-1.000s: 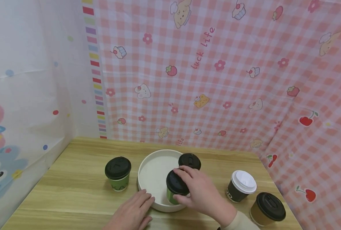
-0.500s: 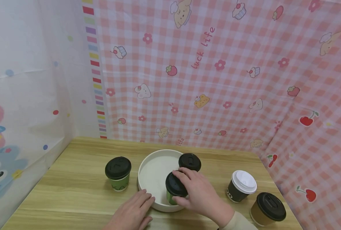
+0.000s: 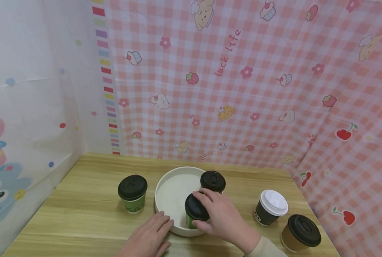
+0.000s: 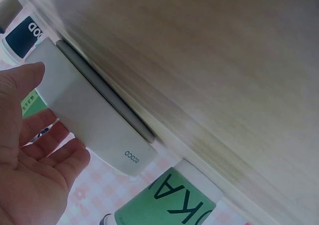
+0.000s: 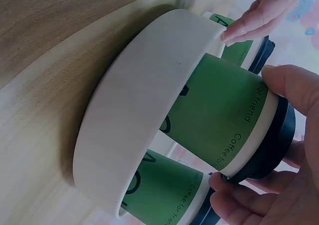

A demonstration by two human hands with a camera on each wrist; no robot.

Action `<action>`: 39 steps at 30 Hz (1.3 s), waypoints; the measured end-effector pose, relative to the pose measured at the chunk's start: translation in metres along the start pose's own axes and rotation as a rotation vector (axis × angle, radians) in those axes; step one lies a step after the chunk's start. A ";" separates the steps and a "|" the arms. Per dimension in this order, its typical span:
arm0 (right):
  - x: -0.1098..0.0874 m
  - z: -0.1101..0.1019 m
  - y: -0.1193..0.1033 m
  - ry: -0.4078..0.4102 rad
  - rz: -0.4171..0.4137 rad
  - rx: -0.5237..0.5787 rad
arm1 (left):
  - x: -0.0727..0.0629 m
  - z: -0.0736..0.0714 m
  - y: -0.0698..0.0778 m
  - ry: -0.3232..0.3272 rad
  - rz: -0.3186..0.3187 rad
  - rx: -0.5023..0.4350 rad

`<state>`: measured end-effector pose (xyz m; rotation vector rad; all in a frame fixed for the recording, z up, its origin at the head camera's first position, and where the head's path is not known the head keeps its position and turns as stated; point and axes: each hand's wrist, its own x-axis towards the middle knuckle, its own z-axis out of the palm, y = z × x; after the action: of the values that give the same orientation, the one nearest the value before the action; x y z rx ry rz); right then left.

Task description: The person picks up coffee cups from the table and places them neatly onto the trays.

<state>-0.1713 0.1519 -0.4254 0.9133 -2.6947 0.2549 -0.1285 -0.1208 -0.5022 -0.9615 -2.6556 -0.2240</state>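
Note:
My right hand (image 3: 224, 217) grips a green paper coffee cup (image 5: 219, 110) by its black lid (image 3: 196, 207), thumb on one side and fingers on the other. That cup is upright within the round white tray (image 3: 171, 185), at its near right. Behind it in the tray is a second green cup (image 5: 164, 185) with a black lid (image 3: 212, 181). My left hand (image 3: 147, 233) rests its nearly straight fingers against the tray's near-left rim, and the left wrist view shows them beside the tray's outer wall (image 4: 94, 105). Whether the gripped cup's base touches the tray floor is hidden.
Left of the tray stands another green cup (image 3: 133, 194) with a black lid. To the right are a dark cup with a white lid (image 3: 270, 207) and a brown cup with a black lid (image 3: 300, 233). Patterned cloth (image 3: 194, 96) hangs behind the wooden table (image 3: 81, 200).
My right hand has shifted slightly left and toward me with the green cup, widening its distance from the cup behind. My left hand and the tray have stayed put.

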 end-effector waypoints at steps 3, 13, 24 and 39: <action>0.000 0.000 0.000 -0.006 0.007 0.009 | 0.000 -0.001 0.000 -0.013 -0.004 -0.010; 0.000 0.001 -0.001 0.003 0.010 0.017 | 0.000 0.000 -0.001 -0.015 0.003 -0.019; 0.001 0.003 0.000 -0.002 0.007 0.023 | -0.002 0.003 -0.001 0.057 0.023 0.005; 0.000 0.007 -0.002 0.033 0.010 0.024 | -0.001 0.002 -0.001 0.055 0.026 0.004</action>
<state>-0.1720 0.1486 -0.4318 0.8954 -2.6724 0.3025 -0.1295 -0.1217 -0.5047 -0.9738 -2.5912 -0.2354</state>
